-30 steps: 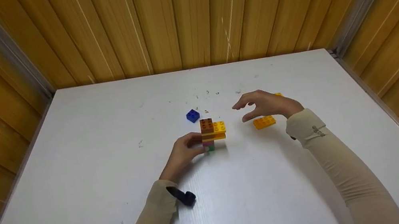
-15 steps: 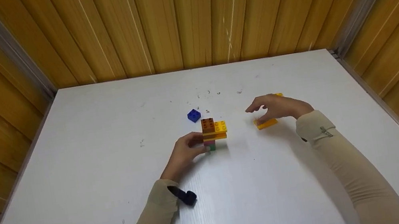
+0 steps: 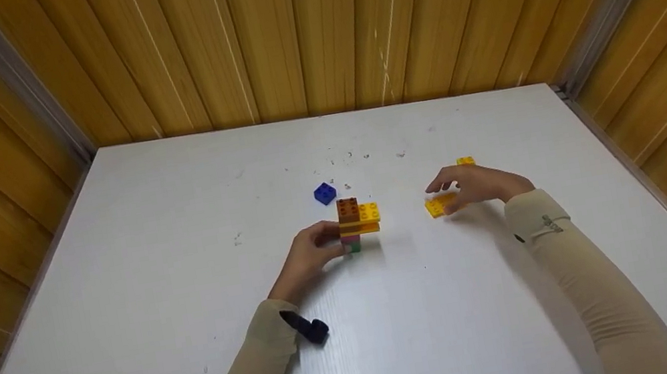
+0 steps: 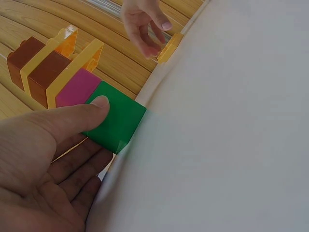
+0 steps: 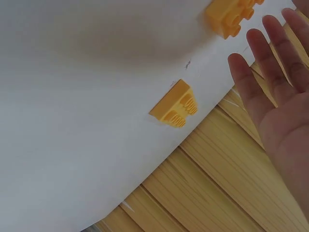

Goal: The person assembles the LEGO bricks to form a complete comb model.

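Observation:
My left hand (image 3: pixel 308 255) holds a stack of toy building bricks upright on the white table. Its thumb presses the green brick (image 4: pixel 116 116) at the bottom, with the fingers on the far side. Above the green come a pink brick (image 4: pixel 77 88), then brown bricks (image 3: pixel 347 209) alternating with yellow plates (image 3: pixel 369 211) that jut out to the right. My right hand (image 3: pixel 475 183) hovers by a flat yellow brick (image 3: pixel 435 206), fingers spread and loosely bent. In the head view its thumb overlaps that brick; whether they touch I cannot tell. The right wrist view shows its fingers (image 5: pixel 270 63) apart from any brick.
A second yellow brick (image 3: pixel 465 161) lies behind my right hand. Beyond the stack sits a blue brick (image 3: pixel 325 194). Small dark marks dot the table (image 3: pixel 174 207), and wood-patterned walls (image 3: pixel 294 31) enclose its back and sides.
My right hand has moved rightward and slightly nearer me, to the flat yellow brick, uncovering the yellow brick behind it. My left hand and the stack stay in place.

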Tool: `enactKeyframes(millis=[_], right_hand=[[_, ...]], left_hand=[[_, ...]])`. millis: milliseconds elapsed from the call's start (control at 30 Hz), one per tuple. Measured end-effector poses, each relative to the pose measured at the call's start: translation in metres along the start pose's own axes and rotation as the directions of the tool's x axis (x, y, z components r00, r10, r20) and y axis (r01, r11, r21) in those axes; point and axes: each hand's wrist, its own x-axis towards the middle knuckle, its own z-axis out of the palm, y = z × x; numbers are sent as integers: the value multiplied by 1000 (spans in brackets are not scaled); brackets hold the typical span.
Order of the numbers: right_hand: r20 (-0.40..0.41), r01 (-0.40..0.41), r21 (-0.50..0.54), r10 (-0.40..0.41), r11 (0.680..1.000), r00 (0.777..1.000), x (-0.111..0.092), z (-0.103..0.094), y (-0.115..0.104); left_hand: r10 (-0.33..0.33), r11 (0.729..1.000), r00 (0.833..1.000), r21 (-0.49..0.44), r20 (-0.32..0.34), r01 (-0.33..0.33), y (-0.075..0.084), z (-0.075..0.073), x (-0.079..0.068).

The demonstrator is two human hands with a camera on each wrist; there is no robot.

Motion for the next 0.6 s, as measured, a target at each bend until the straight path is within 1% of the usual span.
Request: enactKeyframes(millis=[167, 233, 333, 600], right_hand=[[-1, 23, 41, -23, 999, 1000, 0, 2, 3], [1, 13, 45, -13, 999, 1000, 1, 4, 2], [8, 21, 32, -21, 999, 1000, 2, 5, 3], [22, 28, 19, -28, 999, 999, 5, 9, 5]], left_hand=[[9, 1000, 1000, -17, 2, -9, 1, 0, -1], [5, 1000, 1000, -8, -3, -5, 1, -1, -2], [2, 1000, 1000, 2, -5, -2, 1, -1, -1], [-19, 1000, 1000, -8, 1, 19, 1, -2, -2]])
